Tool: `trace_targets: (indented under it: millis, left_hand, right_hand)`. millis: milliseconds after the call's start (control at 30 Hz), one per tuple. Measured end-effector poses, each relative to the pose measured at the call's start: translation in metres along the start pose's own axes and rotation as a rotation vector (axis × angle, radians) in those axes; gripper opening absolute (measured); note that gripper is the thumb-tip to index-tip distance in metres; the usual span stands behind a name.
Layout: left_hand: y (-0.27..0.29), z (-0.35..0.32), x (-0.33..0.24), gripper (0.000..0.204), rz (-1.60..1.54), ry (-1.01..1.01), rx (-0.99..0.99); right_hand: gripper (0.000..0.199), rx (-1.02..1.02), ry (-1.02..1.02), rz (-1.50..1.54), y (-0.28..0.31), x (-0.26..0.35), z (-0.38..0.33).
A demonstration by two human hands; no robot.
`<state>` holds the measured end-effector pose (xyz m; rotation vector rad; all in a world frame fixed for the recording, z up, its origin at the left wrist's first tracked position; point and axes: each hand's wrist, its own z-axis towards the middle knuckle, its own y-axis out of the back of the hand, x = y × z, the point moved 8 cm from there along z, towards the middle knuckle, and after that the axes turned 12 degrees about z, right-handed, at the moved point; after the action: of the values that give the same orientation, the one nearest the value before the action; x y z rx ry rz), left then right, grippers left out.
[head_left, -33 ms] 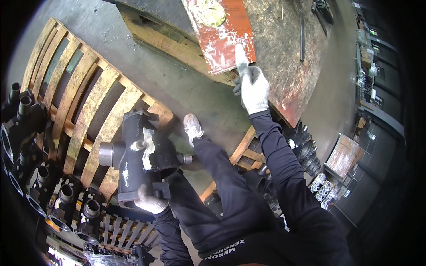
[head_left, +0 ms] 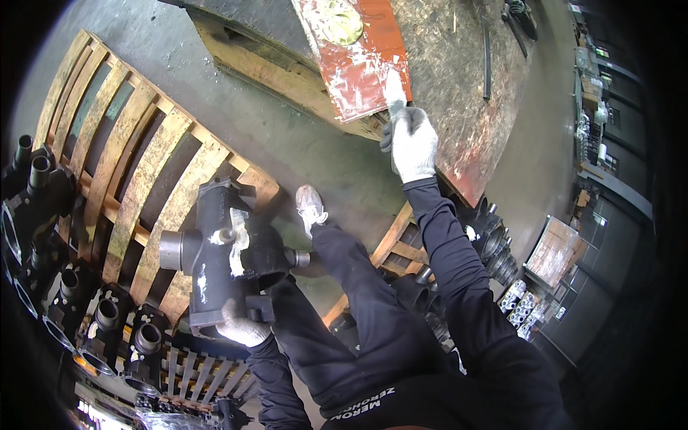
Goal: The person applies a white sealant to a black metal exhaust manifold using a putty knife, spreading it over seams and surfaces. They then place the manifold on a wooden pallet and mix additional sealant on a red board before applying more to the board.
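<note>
In a white work glove, my left hand is closed round the lower edge of a large black metal casting. Bare metal stubs stick out from the casting's two sides, and whitish filler is smeared on its upper face. My right hand, also gloved, is closed on a putty knife; its handle is mostly hidden in the fist. White paste coats the knife's blade, which is over the near right corner of a red board. On that board lies a heap of pale yellowish paste among white smears.
The board rests on a worn workbench carrying a dark metal bar. A wooden pallet lies at the left, with several similar black castings beside it. More dark parts stand at my right. My shoe is on the floor.
My right hand and the putty knife have shifted slightly to the right. My left hand and the casting look unmoved.
</note>
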<state>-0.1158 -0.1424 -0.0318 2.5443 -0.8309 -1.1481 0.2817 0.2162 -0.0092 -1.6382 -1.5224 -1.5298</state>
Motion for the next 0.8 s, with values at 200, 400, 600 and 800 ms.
trace_targets:
  millis: [200,400,600,800]
  left_hand:
    - [-0.002,0.000,0.000,0.023,-0.022,0.048,-0.050]
    - [-0.004,-0.004,-0.007,0.029,-0.014,0.010,-0.067]
    - [-0.003,-0.001,-0.003,0.032,0.014,0.007,-0.073]
    - [0.002,-0.004,-0.001,0.034,0.064,0.059,-0.145]
  right_hand:
    - [0.029,-0.168,-0.037,-0.017,0.014,-0.004,0.012]
    - [0.032,-0.087,0.007,-0.175,0.002,-0.004,0.029]
    - [0.033,-0.061,0.127,-0.397,-0.010,0.006,0.028]
    - [0.032,-0.048,0.161,-0.474,-0.008,0.019,0.031]
